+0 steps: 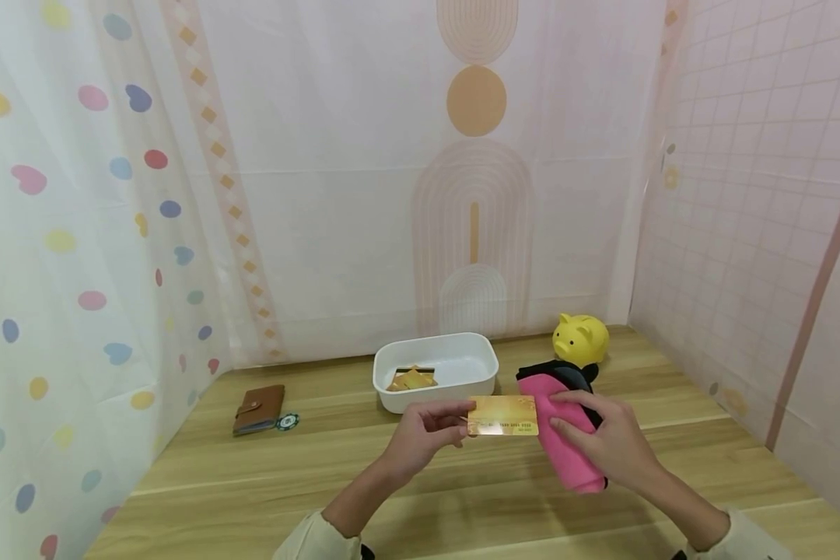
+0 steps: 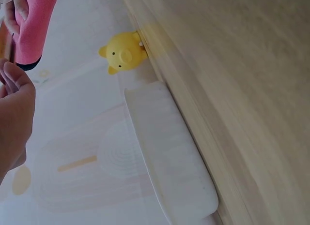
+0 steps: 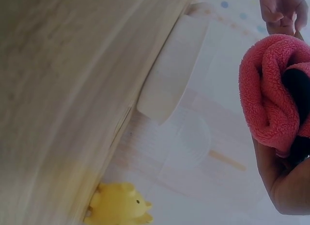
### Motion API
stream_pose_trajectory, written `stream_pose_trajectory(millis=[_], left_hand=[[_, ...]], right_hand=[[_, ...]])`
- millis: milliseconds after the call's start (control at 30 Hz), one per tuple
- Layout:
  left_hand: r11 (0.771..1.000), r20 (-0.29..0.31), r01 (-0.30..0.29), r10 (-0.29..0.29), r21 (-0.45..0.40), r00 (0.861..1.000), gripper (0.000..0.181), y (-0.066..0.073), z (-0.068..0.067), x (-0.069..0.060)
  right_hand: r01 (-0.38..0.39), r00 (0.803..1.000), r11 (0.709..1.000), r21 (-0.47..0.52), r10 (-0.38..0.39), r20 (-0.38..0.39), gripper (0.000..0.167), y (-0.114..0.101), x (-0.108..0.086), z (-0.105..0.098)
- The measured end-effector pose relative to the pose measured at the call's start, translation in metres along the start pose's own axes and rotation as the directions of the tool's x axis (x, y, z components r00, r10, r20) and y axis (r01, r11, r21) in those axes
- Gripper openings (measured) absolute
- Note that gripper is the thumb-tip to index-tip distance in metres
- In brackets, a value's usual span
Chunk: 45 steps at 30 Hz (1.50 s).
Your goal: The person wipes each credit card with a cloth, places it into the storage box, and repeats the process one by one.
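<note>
Between thumb and fingers my left hand (image 1: 430,428) pinches a gold bank card (image 1: 502,415) by its left end, its printed digits facing me. The card's right edge meets a folded pink and black fleece cloth (image 1: 567,451), which my right hand (image 1: 612,435) grips from the right side. Both are held up above the table. In the right wrist view the pink fleece (image 3: 266,99) shows rolled, fluffy layers with a dark part inside. Behind the hands stands a white plastic bin (image 1: 462,389) holding gold cards (image 1: 413,379), one with a dark stripe.
A yellow piggy bank (image 1: 579,340) stands at the back right of the wooden table (image 1: 308,482). On the left lie a brown card wallet (image 1: 260,408) with a snap strap and a green and white poker chip (image 1: 288,421). Patterned curtains (image 1: 336,233) close off the back and sides.
</note>
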<state>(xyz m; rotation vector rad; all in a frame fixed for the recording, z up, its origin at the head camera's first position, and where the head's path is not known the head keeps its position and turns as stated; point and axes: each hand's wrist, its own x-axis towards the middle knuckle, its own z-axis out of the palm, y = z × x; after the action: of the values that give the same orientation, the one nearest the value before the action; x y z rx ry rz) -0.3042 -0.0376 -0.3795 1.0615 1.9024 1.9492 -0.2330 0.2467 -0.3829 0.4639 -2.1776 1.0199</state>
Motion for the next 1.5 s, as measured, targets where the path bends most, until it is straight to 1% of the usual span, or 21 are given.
stream_pose_trajectory(millis=[100,167,233,300,333,400,500,600,767,833,933,1100,1233,1333,1500], left_hand=[[0.999,0.016,-0.031,0.032,-0.018,0.999,0.04,-0.002,0.0,0.0],[0.998,0.003,-0.058,0.058,-0.022,0.998,0.037,-0.004,0.002,0.0],[0.995,-0.027,-0.095,0.095,-0.005,0.995,0.032,-0.005,0.004,0.001],[0.992,-0.074,-0.118,0.12,0.031,0.99,0.027,-0.006,0.007,0.002],[0.991,-0.095,-0.128,0.132,0.044,0.987,0.025,-0.007,0.008,0.002],[0.989,-0.134,-0.13,0.138,0.067,0.981,0.023,-0.007,0.01,0.002],[0.992,-0.162,-0.112,0.121,0.064,0.979,0.022,-0.006,0.011,0.003],[0.996,-0.156,-0.08,0.085,0.039,0.984,0.021,-0.006,0.011,0.003],[1.0,-0.149,-0.002,0.003,0.005,0.989,0.02,-0.005,0.011,0.003],[1.0,-0.148,0.027,-0.027,-0.005,0.989,0.02,-0.005,0.01,0.003],[0.999,-0.137,0.049,-0.05,-0.011,0.989,0.02,-0.005,0.01,0.003],[0.998,-0.111,0.054,-0.057,-0.031,0.992,0.021,-0.004,0.01,0.003],[0.997,-0.108,0.061,-0.066,-0.051,0.992,0.022,-0.003,0.01,0.003],[0.994,-0.114,0.081,-0.089,-0.076,0.99,0.022,-0.003,0.011,0.003],[0.98,-0.117,0.123,-0.142,-0.157,0.983,0.016,-0.005,0.013,0.004]], right_hand=[[0.008,1.0,1.0,-0.002,-0.008,-0.004,0.028,-0.001,0.0,0.0],[0.009,1.0,1.0,-0.001,-0.009,-0.005,0.028,0.0,0.0,0.0],[0.007,1.0,1.0,0.002,-0.007,-0.005,0.028,0.0,-0.001,0.001],[0.006,1.0,1.0,0.002,-0.006,-0.006,0.028,0.0,-0.001,0.001],[0.006,1.0,1.0,0.002,-0.006,-0.005,0.028,0.0,-0.002,0.001],[0.005,1.0,1.0,0.002,-0.005,-0.006,0.028,0.0,-0.002,0.001],[0.004,1.0,1.0,0.008,-0.004,-0.009,0.028,-0.001,-0.002,0.0],[-0.011,1.0,0.999,0.04,0.011,-0.01,0.027,-0.003,-0.002,-0.001],[-0.042,0.999,0.995,0.095,0.043,-0.007,0.026,-0.008,-0.002,-0.005],[-0.054,0.998,0.993,0.103,0.056,-0.011,0.027,-0.011,-0.001,-0.006],[-0.066,0.997,0.993,0.102,0.069,-0.026,0.028,-0.013,-0.001,-0.008],[-0.046,0.997,0.995,0.09,0.052,-0.059,0.031,-0.015,0.0,-0.008],[-0.028,0.996,0.994,0.103,0.037,-0.083,0.032,-0.02,0.0,-0.008],[-0.012,0.996,0.993,0.118,0.022,-0.083,0.032,-0.024,0.0,-0.007],[0.021,0.998,0.991,0.128,-0.013,-0.061,0.032,-0.03,0.0,-0.002]])
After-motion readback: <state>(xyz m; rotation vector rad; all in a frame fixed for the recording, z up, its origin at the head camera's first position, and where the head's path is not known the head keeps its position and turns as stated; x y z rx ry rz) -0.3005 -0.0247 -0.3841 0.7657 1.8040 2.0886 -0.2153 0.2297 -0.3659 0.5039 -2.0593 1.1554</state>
